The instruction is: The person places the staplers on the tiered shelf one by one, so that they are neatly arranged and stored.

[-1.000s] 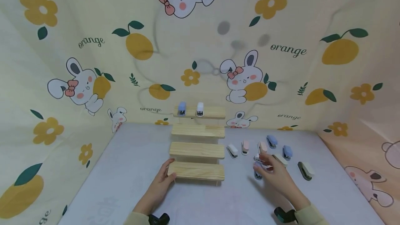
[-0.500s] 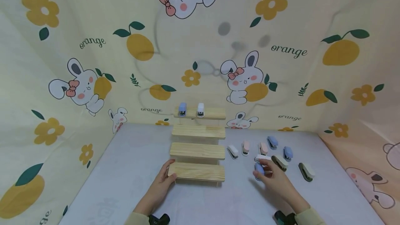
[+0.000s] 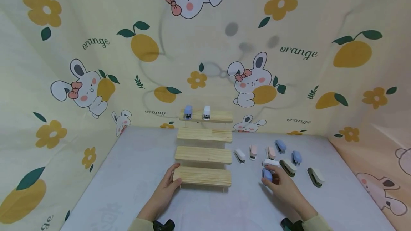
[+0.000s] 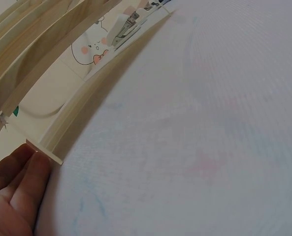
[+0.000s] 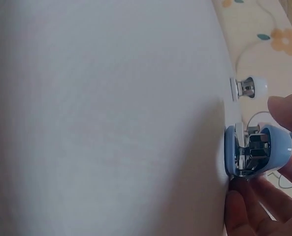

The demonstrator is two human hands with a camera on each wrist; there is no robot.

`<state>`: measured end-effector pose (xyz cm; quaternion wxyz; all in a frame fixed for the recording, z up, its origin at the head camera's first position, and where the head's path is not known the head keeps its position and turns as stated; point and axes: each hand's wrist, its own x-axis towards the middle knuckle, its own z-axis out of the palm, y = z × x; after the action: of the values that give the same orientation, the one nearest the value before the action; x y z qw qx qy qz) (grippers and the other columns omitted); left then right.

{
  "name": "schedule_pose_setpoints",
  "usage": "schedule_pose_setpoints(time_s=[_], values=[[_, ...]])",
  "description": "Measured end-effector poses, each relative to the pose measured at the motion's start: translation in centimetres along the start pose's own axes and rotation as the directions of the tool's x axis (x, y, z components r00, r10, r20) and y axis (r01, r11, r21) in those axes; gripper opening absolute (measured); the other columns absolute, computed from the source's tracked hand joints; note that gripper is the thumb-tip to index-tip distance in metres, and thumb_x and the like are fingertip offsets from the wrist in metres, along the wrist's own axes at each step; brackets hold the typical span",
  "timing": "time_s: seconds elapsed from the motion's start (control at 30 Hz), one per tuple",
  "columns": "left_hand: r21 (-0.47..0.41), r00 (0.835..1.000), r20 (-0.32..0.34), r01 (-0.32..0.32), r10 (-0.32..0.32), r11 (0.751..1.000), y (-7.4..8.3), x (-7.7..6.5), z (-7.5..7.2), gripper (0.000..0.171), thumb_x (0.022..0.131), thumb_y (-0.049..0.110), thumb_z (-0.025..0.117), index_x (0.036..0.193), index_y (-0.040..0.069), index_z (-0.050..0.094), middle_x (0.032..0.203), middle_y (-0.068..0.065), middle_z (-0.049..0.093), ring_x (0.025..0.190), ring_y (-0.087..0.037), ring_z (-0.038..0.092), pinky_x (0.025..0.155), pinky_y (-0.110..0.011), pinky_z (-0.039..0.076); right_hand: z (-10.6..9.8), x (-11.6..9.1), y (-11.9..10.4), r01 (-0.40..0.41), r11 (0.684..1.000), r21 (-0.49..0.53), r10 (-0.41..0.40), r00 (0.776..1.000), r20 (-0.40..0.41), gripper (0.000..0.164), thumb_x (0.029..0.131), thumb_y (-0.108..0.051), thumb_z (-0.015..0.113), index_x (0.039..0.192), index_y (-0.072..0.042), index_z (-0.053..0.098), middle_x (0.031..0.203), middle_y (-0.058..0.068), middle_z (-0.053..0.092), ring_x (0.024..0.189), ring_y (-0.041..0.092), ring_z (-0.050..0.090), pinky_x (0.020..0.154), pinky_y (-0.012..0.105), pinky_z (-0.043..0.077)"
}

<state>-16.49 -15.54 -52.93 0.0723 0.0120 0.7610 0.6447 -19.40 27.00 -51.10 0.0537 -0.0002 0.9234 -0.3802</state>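
Though near, white stapler [image 3: 271, 162] beyond blue [image 3: 267, 175]

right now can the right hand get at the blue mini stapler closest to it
Probably yes: the right hand has its thumb and fingers either side of the blue mini stapler, with nothing visible in between. A white mini stapler close behind doesn't seem to block it.

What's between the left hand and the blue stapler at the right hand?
Head view: the lowest wooden shelf, then bare tabletop up to the blue stapler.
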Motion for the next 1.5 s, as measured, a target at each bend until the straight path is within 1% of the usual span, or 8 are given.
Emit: schedule_pose_setpoints(time_s=[0.27,0.47,0.67,0.87,1.0,1.1,1.27,1.5], values=[[0.011,1.000,0.003,-0.005,0.005,1.000,-0.1,-0.1,-0.1,0.057,0.096,0.041,0.055,0.147,0.031,0.031,0.158,-0.016,0.019,0.143,-0.036,0.018,0.113,-0.056,0.016,0.0,0.2,0.0,-0.035,0.999,0.001,0.035,0.999,0.017,0.058,0.090,-0.035,0.069,0.140,-0.015,0.047,0.129,0.016,0.054,0.109,0.030,0.058,0.086,0.045,0.053],[0.005,1.000,0.009,-0.014,0.014,1.000,-0.3,0.0,-0.2,0.058,0.096,0.041,0.055,0.147,0.030,0.031,0.158,-0.017,0.019,0.142,-0.037,0.020,0.112,-0.056,0.017,0.0,0.7,-0.1,-0.055,0.998,0.029,0.055,0.998,0.021,0.059,0.088,-0.034,0.071,0.139,-0.016,0.048,0.125,0.014,0.056,0.108,0.030,0.058,0.080,0.040,0.055],[0.008,1.000,-0.004,-0.002,0.003,1.000,-0.1,-0.1,-0.2,0.057,0.096,0.040,0.055,0.147,0.031,0.031,0.158,-0.016,0.019,0.143,-0.037,0.020,0.112,-0.057,0.017,0.0,0.9,-0.8,-0.034,0.999,0.036,0.034,0.999,0.009,0.062,0.086,-0.037,0.073,0.137,-0.012,0.049,0.118,0.010,0.059,0.103,0.025,0.060,0.078,0.038,0.056],[0.023,1.000,-0.019,0.008,-0.007,1.000,0.0,-0.1,-0.2,0.057,0.097,0.040,0.055,0.147,0.032,0.031,0.158,-0.014,0.022,0.143,-0.036,0.021,0.113,-0.057,0.016,-0.5,1.0,-3.1,0.072,0.997,0.010,-0.071,0.996,-0.050,0.057,0.088,-0.036,0.071,0.134,-0.009,0.052,0.118,0.010,0.061,0.099,0.023,0.061,0.083,0.042,0.053],[0.019,1.000,-0.014,0.006,-0.006,1.000,-0.1,-0.1,-0.3,0.057,0.096,0.041,0.055,0.147,0.033,0.031,0.158,-0.014,0.021,0.143,-0.035,0.019,0.113,-0.056,0.014,-1.2,1.4,-4.5,0.188,0.982,-0.014,-0.188,0.978,-0.089,0.058,0.087,-0.042,0.070,0.132,-0.008,0.054,0.119,0.011,0.061,0.097,0.023,0.062,0.081,0.040,0.054],[0.015,1.000,-0.010,0.002,-0.002,1.000,-0.1,0.0,-0.3,0.057,0.096,0.040,0.055,0.147,0.033,0.031,0.158,-0.015,0.019,0.143,-0.035,0.017,0.113,-0.056,0.013,-1.7,2.1,-5.6,0.238,0.971,-0.030,-0.240,0.965,-0.105,0.057,0.087,-0.042,0.070,0.131,-0.010,0.054,0.118,0.010,0.060,0.095,0.023,0.061,0.078,0.038,0.054],[0.009,1.000,-0.004,0.001,-0.001,1.000,0.0,-0.1,-0.3,0.056,0.097,0.038,0.055,0.147,0.032,0.031,0.158,-0.015,0.021,0.143,-0.035,0.018,0.113,-0.056,0.014,-2.8,3.3,-8.0,0.295,0.954,-0.044,-0.298,0.948,-0.110,0.056,0.088,-0.041,0.069,0.133,-0.013,0.052,0.118,0.009,0.060,0.096,0.024,0.060,0.076,0.038,0.053],[0.019,1.000,-0.006,0.018,-0.018,1.000,-0.1,-0.1,-0.1,0.056,0.097,0.040,0.055,0.147,0.033,0.032,0.158,-0.014,0.020,0.143,-0.036,0.019,0.112,-0.058,0.014,-4.4,5.1,-12.3,0.352,0.936,-0.002,-0.350,0.930,-0.111,0.058,0.090,-0.038,0.068,0.138,-0.012,0.048,0.122,0.010,0.056,0.101,0.027,0.059,0.083,0.044,0.053]])
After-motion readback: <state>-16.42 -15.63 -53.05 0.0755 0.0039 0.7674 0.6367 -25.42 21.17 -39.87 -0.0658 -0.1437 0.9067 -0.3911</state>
